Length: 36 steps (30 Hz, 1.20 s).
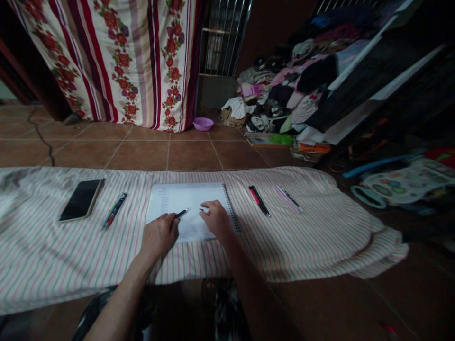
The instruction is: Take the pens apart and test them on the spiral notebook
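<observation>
Over an open spiral notebook [194,192] with white pages, both of my hands are at work. My left hand [159,235] is closed around a dark pen [182,213], whose thin tip points right and away from me. Just to the right of that tip, my right hand [216,219] pinches a small dark piece [202,210], perhaps a pen part; most of it is hidden by the fingers. A narrow gap separates the pen tip from this piece. Faint writing runs down the left side of the page.
Striped cloth [305,237] covers the low surface. Left of the notebook lie a phone [81,200] and several pens [113,211]. A red and black pen [259,201] and pink and white pens [288,199] are to the right. Beyond are a purple basin [203,124] and piled clothes [284,90].
</observation>
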Each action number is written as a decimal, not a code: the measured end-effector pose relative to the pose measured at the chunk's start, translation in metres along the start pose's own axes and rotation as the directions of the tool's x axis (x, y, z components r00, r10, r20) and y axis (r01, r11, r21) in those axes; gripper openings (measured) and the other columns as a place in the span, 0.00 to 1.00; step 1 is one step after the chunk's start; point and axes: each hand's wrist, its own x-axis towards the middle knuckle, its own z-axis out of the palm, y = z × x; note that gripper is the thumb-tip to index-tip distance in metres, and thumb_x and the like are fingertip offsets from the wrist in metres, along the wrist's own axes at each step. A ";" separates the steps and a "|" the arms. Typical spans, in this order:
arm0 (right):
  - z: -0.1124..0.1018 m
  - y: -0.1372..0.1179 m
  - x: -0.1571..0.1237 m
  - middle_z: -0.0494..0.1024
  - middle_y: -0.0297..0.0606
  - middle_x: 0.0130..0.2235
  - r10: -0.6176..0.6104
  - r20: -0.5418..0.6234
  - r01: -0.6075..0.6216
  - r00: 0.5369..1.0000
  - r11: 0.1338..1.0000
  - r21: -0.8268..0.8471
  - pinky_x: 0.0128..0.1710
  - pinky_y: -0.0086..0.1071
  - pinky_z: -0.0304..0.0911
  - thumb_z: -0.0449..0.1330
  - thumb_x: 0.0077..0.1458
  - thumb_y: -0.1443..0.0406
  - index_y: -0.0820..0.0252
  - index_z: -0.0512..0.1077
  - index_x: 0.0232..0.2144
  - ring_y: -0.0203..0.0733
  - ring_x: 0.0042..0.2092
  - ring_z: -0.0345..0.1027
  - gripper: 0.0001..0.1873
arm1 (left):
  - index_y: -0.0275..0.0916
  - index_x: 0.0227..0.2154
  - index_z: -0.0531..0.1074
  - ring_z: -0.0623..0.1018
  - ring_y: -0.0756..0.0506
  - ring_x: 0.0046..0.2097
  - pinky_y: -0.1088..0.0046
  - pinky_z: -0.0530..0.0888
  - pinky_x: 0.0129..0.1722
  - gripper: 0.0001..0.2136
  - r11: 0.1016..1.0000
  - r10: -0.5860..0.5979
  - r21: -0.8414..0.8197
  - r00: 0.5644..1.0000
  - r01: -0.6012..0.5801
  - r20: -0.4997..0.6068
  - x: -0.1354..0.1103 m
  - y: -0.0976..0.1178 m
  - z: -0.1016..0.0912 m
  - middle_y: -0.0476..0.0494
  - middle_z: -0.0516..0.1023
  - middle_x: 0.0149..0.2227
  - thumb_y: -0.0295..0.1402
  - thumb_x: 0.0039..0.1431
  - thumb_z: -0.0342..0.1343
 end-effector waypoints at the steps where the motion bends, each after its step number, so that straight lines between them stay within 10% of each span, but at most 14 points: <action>1: 0.000 0.000 0.000 0.72 0.41 0.36 -0.002 0.000 0.002 1.000 1.000 0.003 0.40 0.30 0.61 0.59 0.46 0.71 0.61 0.75 0.36 0.37 0.31 0.65 0.12 | 0.41 0.40 0.70 0.76 0.46 0.37 0.73 0.65 0.31 0.15 1.000 0.002 0.001 1.000 -0.002 -0.004 0.000 0.000 0.000 0.45 0.77 0.37 0.37 0.62 0.39; 11: -0.006 -0.014 0.003 0.74 0.39 0.38 -0.168 -0.124 0.182 0.978 0.977 0.112 0.45 0.33 0.58 0.57 0.52 0.69 0.56 0.76 0.36 0.41 0.42 0.63 0.11 | 0.41 0.40 0.70 0.76 0.46 0.35 0.73 0.64 0.28 0.15 0.998 0.050 0.026 0.998 -0.049 -0.043 -0.001 0.001 -0.001 0.45 0.76 0.35 0.37 0.62 0.39; 22: 0.011 -0.027 -0.002 0.77 0.33 0.41 -0.458 -0.002 0.457 0.889 0.886 0.076 0.51 0.42 0.50 0.64 0.48 0.65 0.50 0.76 0.39 0.46 0.50 0.57 0.13 | 0.41 0.42 0.70 0.76 0.45 0.36 0.72 0.64 0.29 0.14 0.996 0.087 0.034 0.993 -0.084 -0.085 -0.001 0.002 -0.001 0.45 0.76 0.33 0.36 0.61 0.41; 36: 0.015 -0.022 0.007 0.79 0.36 0.33 -0.370 -0.128 0.388 0.920 0.906 0.168 0.48 0.39 0.57 0.62 0.49 0.67 0.54 0.77 0.31 0.45 0.46 0.62 0.05 | 0.36 0.43 0.71 0.70 0.38 0.46 0.61 0.67 0.46 0.15 0.968 0.056 -0.191 0.884 -0.162 -0.465 0.005 -0.009 0.007 0.35 0.74 0.44 0.37 0.56 0.51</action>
